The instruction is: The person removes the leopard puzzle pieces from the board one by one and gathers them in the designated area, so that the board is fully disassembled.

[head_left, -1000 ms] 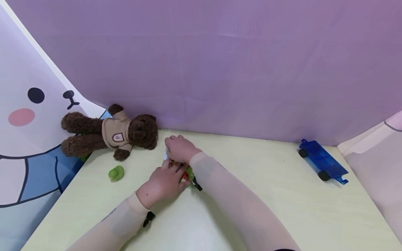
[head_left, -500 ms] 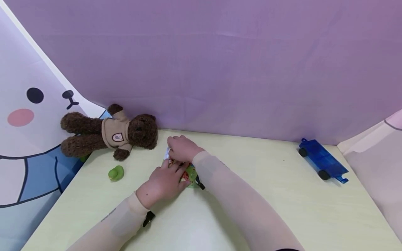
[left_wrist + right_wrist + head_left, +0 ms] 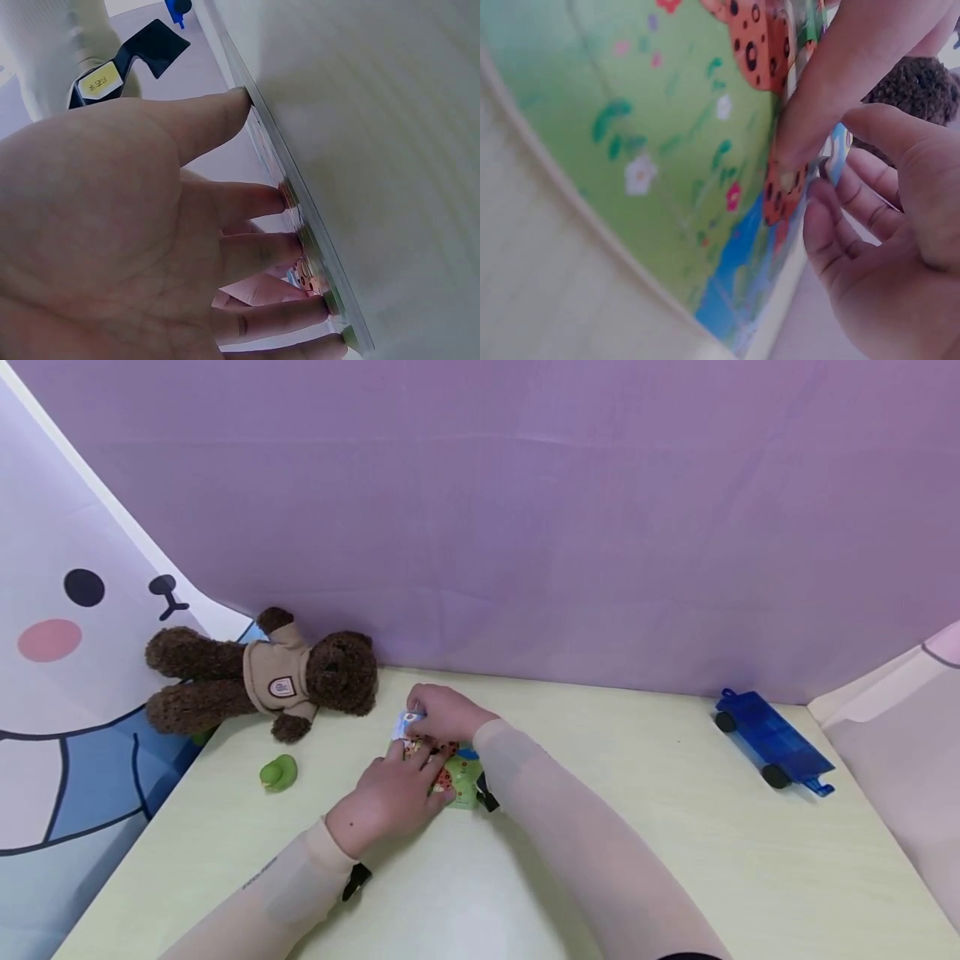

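Note:
A flat board (image 3: 467, 787) printed with a green meadow, flowers and a spotted orange animal lies on the table. My left hand (image 3: 393, 787) rests across its near left part, fingers spread. In the left wrist view those fingertips (image 3: 298, 246) press on the board's face near its thin edge. At the far side of the board is my right hand (image 3: 446, 714), fingers curled. The right wrist view shows a small grey piece (image 3: 821, 163) between its thumb and fingertips, mostly hidden by them. The left fingers cover much of the picture.
A brown teddy bear (image 3: 277, 677) in a beige shirt lies at the back left. In front of it sits a small green rubber duck (image 3: 279, 773). A blue toy wagon (image 3: 772, 739) stands at the right, and a purple backdrop (image 3: 525, 527) rises behind the table.
My right hand has shifted a little to the right, uncovering more of the board's green part and blue corner. The left hand has stayed in place.

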Available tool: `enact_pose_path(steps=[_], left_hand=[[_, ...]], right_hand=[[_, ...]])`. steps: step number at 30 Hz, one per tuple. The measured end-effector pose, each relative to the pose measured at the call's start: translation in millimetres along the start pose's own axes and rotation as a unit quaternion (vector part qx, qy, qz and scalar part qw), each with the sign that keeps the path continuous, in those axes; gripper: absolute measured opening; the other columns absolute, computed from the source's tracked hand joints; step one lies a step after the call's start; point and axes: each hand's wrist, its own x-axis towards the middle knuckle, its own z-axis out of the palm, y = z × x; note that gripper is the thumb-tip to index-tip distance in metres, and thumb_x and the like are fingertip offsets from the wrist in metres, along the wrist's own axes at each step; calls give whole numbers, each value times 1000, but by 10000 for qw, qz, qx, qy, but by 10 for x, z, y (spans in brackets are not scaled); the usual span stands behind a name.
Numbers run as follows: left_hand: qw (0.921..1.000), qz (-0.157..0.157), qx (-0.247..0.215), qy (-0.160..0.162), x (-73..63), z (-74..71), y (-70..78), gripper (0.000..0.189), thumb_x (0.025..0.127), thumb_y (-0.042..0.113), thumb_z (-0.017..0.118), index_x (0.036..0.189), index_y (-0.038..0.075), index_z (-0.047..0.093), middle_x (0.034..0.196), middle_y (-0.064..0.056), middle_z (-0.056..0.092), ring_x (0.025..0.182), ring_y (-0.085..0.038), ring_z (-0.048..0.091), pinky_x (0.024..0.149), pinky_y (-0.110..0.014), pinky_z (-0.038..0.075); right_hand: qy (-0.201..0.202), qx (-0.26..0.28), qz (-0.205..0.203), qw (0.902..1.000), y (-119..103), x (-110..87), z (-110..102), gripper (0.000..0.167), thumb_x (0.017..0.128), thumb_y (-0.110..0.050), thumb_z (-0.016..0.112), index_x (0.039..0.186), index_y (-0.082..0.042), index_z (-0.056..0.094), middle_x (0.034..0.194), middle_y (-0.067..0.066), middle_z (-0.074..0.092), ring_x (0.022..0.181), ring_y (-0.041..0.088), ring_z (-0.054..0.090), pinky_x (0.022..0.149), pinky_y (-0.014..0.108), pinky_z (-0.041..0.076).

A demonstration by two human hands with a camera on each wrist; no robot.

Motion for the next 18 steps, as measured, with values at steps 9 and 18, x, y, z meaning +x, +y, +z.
enact_pose_path(steps=[9,18], left_hand=[[10000,-16,-23,-39,2,-7,2,70,110,51,54,167,14,39,175,-14,35,149,-48,40,102,-68,54],[10000,-31,7,-45,12,12,-8,69,111,53,51,168,15,38,177,-13,32,154,-51,36,104,-69,53]], right_hand=[[178,456,-120,9987,98,-8,-18,24,102,-26,74,123,-16,73,114,-2,75,102,14,68,99,37,56],[384,1248,-16,9914,156,-13,-9,22,106,-27,67,125,-22,78,108,-4,79,98,12,71,92,34,58]])
